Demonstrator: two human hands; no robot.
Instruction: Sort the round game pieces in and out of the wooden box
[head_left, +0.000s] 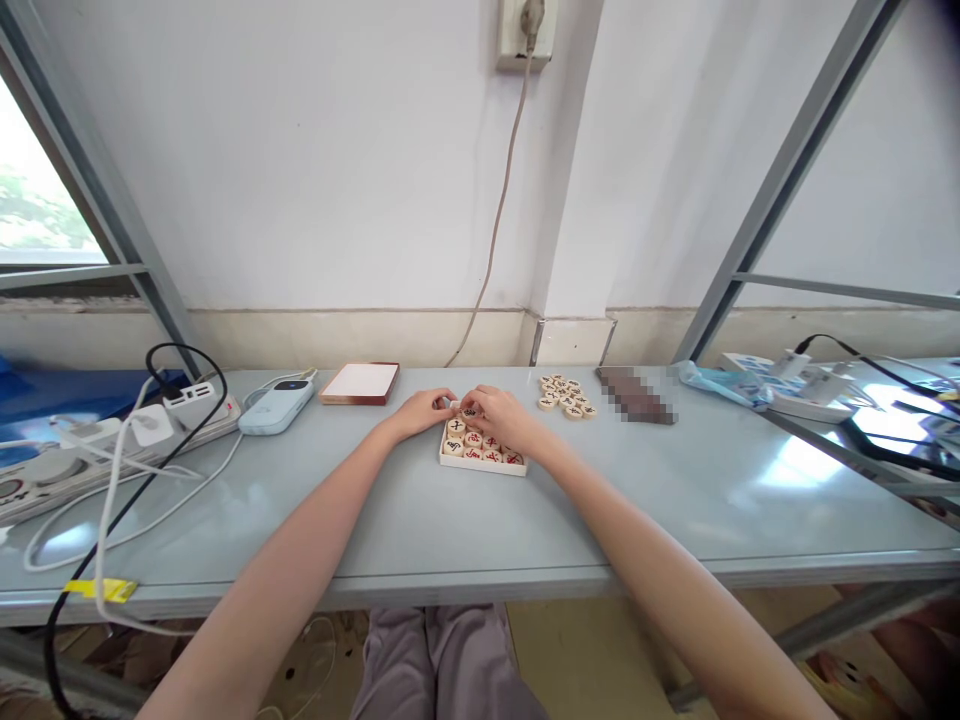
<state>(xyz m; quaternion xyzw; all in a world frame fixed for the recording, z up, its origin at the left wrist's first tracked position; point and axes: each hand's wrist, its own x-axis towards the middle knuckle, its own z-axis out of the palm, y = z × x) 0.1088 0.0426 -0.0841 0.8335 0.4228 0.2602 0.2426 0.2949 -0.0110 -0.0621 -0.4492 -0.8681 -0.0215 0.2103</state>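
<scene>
A small white box (480,465) in front of me holds rows of round xiangqi pieces (472,440) with red and black characters. At its far left corner is my left hand (421,414), thumb and fingers curled together; what they grip is hidden. My right hand (504,420) reaches over the far part of the box, its fingers closed around a xiangqi piece (470,411) beside the left fingertips. The right hand covers part of the box's right side. More loose xiangqi pieces (566,395) lie in a cluster to the right on the desk.
On the grey desk (420,530) a shallow box lid (361,382) lies back left, beside a light blue power bank (277,405). Power strips and cables (120,450) crowd the left side. A blurred brown object (637,395) and blue plastic packaging (720,385) lie on the right.
</scene>
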